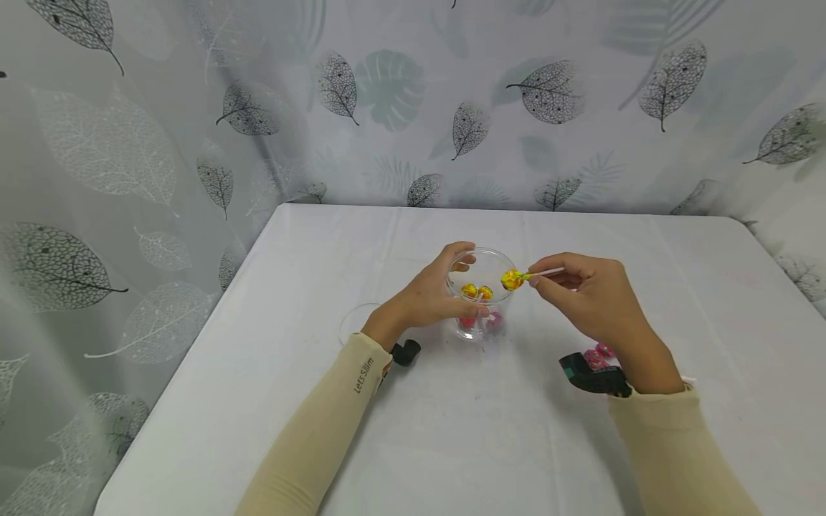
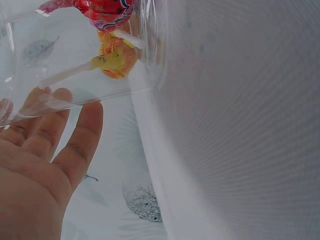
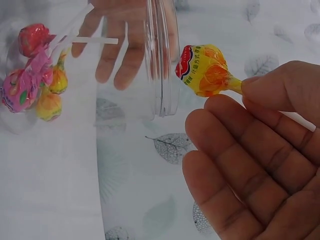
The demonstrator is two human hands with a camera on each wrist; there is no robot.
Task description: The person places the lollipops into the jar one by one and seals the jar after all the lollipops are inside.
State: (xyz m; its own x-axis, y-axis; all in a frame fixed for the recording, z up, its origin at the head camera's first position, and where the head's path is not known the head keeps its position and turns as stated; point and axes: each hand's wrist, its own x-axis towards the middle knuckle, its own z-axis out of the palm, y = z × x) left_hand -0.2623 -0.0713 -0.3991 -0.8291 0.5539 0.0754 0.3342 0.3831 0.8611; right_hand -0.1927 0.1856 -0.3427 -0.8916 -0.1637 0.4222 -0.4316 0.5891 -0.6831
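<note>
My left hand (image 1: pixel 431 292) grips a clear plastic jar (image 1: pixel 492 251) from its left side, thumb across the front and fingers behind. Several wrapped lollipops lie inside: a red one (image 3: pixel 34 40), a pink one (image 3: pixel 17 95) and yellow ones (image 3: pixel 58 81). A yellow lollipop (image 3: pixel 205 70) is pinched between the thumb and fingers of my right hand (image 1: pixel 590 290), just below its wrapped head. That head points at the jar's open mouth, at the right side of the rim. In the left wrist view, fingertips (image 2: pixel 91 112) press against the jar wall.
A clear round lid (image 1: pixel 342 324) lies on the white table left of the jar, partly behind my left wrist. Pink lollipops (image 1: pixel 599 355) lie on the table beside my right wrist, partly hidden by it. A leaf-patterned curtain (image 1: pixel 387 143) hangs behind the table.
</note>
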